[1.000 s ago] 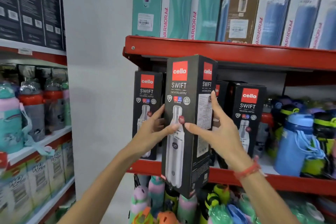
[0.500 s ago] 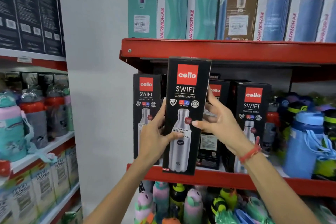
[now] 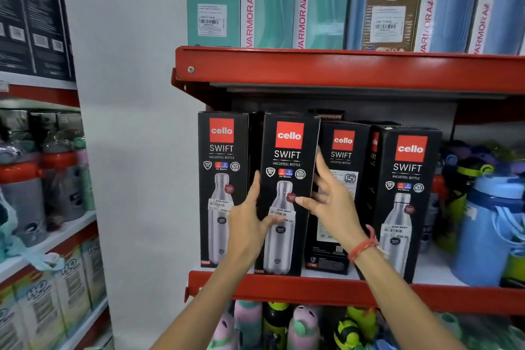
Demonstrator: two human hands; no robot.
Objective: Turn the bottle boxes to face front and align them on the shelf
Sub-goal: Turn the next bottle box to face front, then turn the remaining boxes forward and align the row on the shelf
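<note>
Several black Cello Swift bottle boxes stand on the red shelf. The second box stands upright, front face toward me, its base on the shelf. My left hand grips its left edge with the thumb across the front. My right hand holds its right edge, fingers spread. The leftmost box faces front. The third box, set further back, shows a side panel with printed text. The rightmost box faces front, turned slightly.
Teal, brown and blue Varmora boxes fill the shelf above. Loose blue and green bottles stand right of the black boxes. Colourful bottles sit below. Another rack with bottles is at the left, past a white wall.
The box in my hands turned from showing its corner to facing front, then went back and down onto the shelf beside the leftmost box.
</note>
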